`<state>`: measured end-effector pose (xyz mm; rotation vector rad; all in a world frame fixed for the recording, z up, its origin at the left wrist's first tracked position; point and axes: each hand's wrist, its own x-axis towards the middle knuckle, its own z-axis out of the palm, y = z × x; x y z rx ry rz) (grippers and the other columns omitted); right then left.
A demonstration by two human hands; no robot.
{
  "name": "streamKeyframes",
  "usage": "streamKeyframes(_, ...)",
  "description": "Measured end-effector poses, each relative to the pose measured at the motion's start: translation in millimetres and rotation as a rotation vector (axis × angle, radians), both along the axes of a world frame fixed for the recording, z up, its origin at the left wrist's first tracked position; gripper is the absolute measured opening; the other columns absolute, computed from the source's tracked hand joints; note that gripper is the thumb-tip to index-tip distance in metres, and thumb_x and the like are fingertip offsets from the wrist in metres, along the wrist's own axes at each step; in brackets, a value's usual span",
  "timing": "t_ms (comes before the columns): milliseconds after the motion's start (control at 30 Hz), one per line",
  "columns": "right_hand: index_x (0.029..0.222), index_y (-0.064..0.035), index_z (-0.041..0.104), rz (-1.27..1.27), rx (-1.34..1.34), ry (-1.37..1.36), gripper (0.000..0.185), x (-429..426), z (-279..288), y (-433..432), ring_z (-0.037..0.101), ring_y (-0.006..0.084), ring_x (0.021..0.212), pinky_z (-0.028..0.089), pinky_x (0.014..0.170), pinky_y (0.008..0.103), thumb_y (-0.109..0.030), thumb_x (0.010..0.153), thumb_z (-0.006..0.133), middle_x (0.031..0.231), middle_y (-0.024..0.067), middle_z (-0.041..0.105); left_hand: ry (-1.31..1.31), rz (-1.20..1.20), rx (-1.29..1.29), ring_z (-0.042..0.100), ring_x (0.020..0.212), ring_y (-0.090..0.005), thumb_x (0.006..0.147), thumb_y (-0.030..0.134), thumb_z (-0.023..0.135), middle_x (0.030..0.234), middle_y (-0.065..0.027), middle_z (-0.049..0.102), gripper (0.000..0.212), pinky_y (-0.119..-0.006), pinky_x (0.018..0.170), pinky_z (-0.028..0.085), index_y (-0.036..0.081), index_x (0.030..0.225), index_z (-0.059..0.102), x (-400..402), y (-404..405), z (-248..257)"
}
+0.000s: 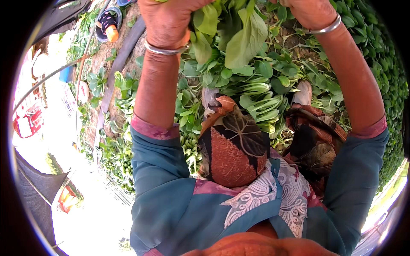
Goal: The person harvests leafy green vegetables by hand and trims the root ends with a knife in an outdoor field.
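My left hand [168, 24], with a metal bangle at the wrist, is at the top edge, its fingers partly cut off. It grips a bunch of leafy greens [245, 41], whose broad leaves hang down between my hands. My right hand [304, 12], also above a bangle, is cut by the top edge to the right of the bunch. Its fingertips are out of view, so its hold cannot be told. Below, between my feet, pulled greens with pale stalks [264, 108] lie stacked in a row.
Dense green plants [368, 38] grow along the right. At left are a dark strip [110, 83] along the soil, a thin bent pole [48, 76] and a tub [109, 24] holding a dark cloth and an orange object. More bundled greens [190, 144] lie beside my left knee.
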<state>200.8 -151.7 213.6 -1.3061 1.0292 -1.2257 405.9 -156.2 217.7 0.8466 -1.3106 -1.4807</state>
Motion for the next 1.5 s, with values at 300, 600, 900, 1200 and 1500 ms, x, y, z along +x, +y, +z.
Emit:
streamKeyframes(300, 0.087, -0.0031, 0.066, 0.06, 0.349, 0.008, 0.018, 52, -24, 46, 0.044, 0.0028, 0.044, 0.031, 0.04, 0.0198, -0.02, 0.086, 0.071, 0.061, -0.0036, 0.055, 0.483, 0.031, 0.215, 0.064, 0.083, -0.0136, 0.065, -0.015, 0.075, 0.089, -0.0015, 0.066, 0.034, -0.029, 0.071, 0.054, 0.001, 0.094, 0.066, 7, 71, -87)
streamKeyframes(600, 0.102, -0.0032, 0.064, 0.06, 0.397, 0.358, 0.026, -23, -88, 46, 0.039, -0.0013, 0.045, 0.029, 0.04, 0.0164, -0.027, 0.091, 0.064, 0.081, 0.0003, 0.066, -0.817, 0.491, -0.394, 0.067, 0.086, -0.0161, 0.066, 0.008, 0.076, 0.1, -0.0056, 0.069, 0.051, -0.031, 0.078, 0.054, 0.005, 0.115, 0.061, 181, 15, -129)
streamKeyframes(900, 0.067, -0.0038, 0.061, -0.212, 0.676, 0.377, 0.024, -71, -144, 26, 0.046, 0.0069, 0.04, 0.035, 0.037, 0.023, -0.02, 0.085, 0.067, 0.056, 0.0013, 0.057, -1.698, 0.01, 0.008, 0.045, 0.127, -0.035, 0.057, 0.033, 0.086, 0.15, -0.0125, 0.032, 0.099, -0.052, 0.104, 0.033, 0.019, 0.141, 0.033, 208, 29, -323)
streamKeyframes(1200, 0.063, -0.0056, 0.06, -0.08, 0.574, 0.595, 0.029, -75, -242, 7, 0.054, 0.0108, 0.05, 0.042, 0.047, 0.0287, -0.025, 0.083, 0.068, 0.058, 0.003, 0.06, -1.271, 0.292, -0.204, 0.067, 0.095, -0.0267, 0.072, 0.013, 0.068, 0.106, -0.0164, 0.068, 0.04, -0.037, 0.087, 0.051, -0.001, 0.11, 0.065, 197, -60, -224)
streamKeyframes(1500, 0.076, -0.0027, 0.056, -0.078, 0.329, 0.709, 0.038, -32, -310, -25, 0.057, 0.0315, 0.061, 0.045, 0.061, 0.0416, -0.038, 0.082, 0.068, 0.066, 0.0139, 0.059, -1.393, -0.363, -0.944, 0.059, 0.099, -0.0211, 0.079, 0.03, 0.068, 0.104, -0.0016, 0.067, 0.026, -0.039, 0.086, 0.04, 0.013, 0.099, 0.069, -72, -97, -212)
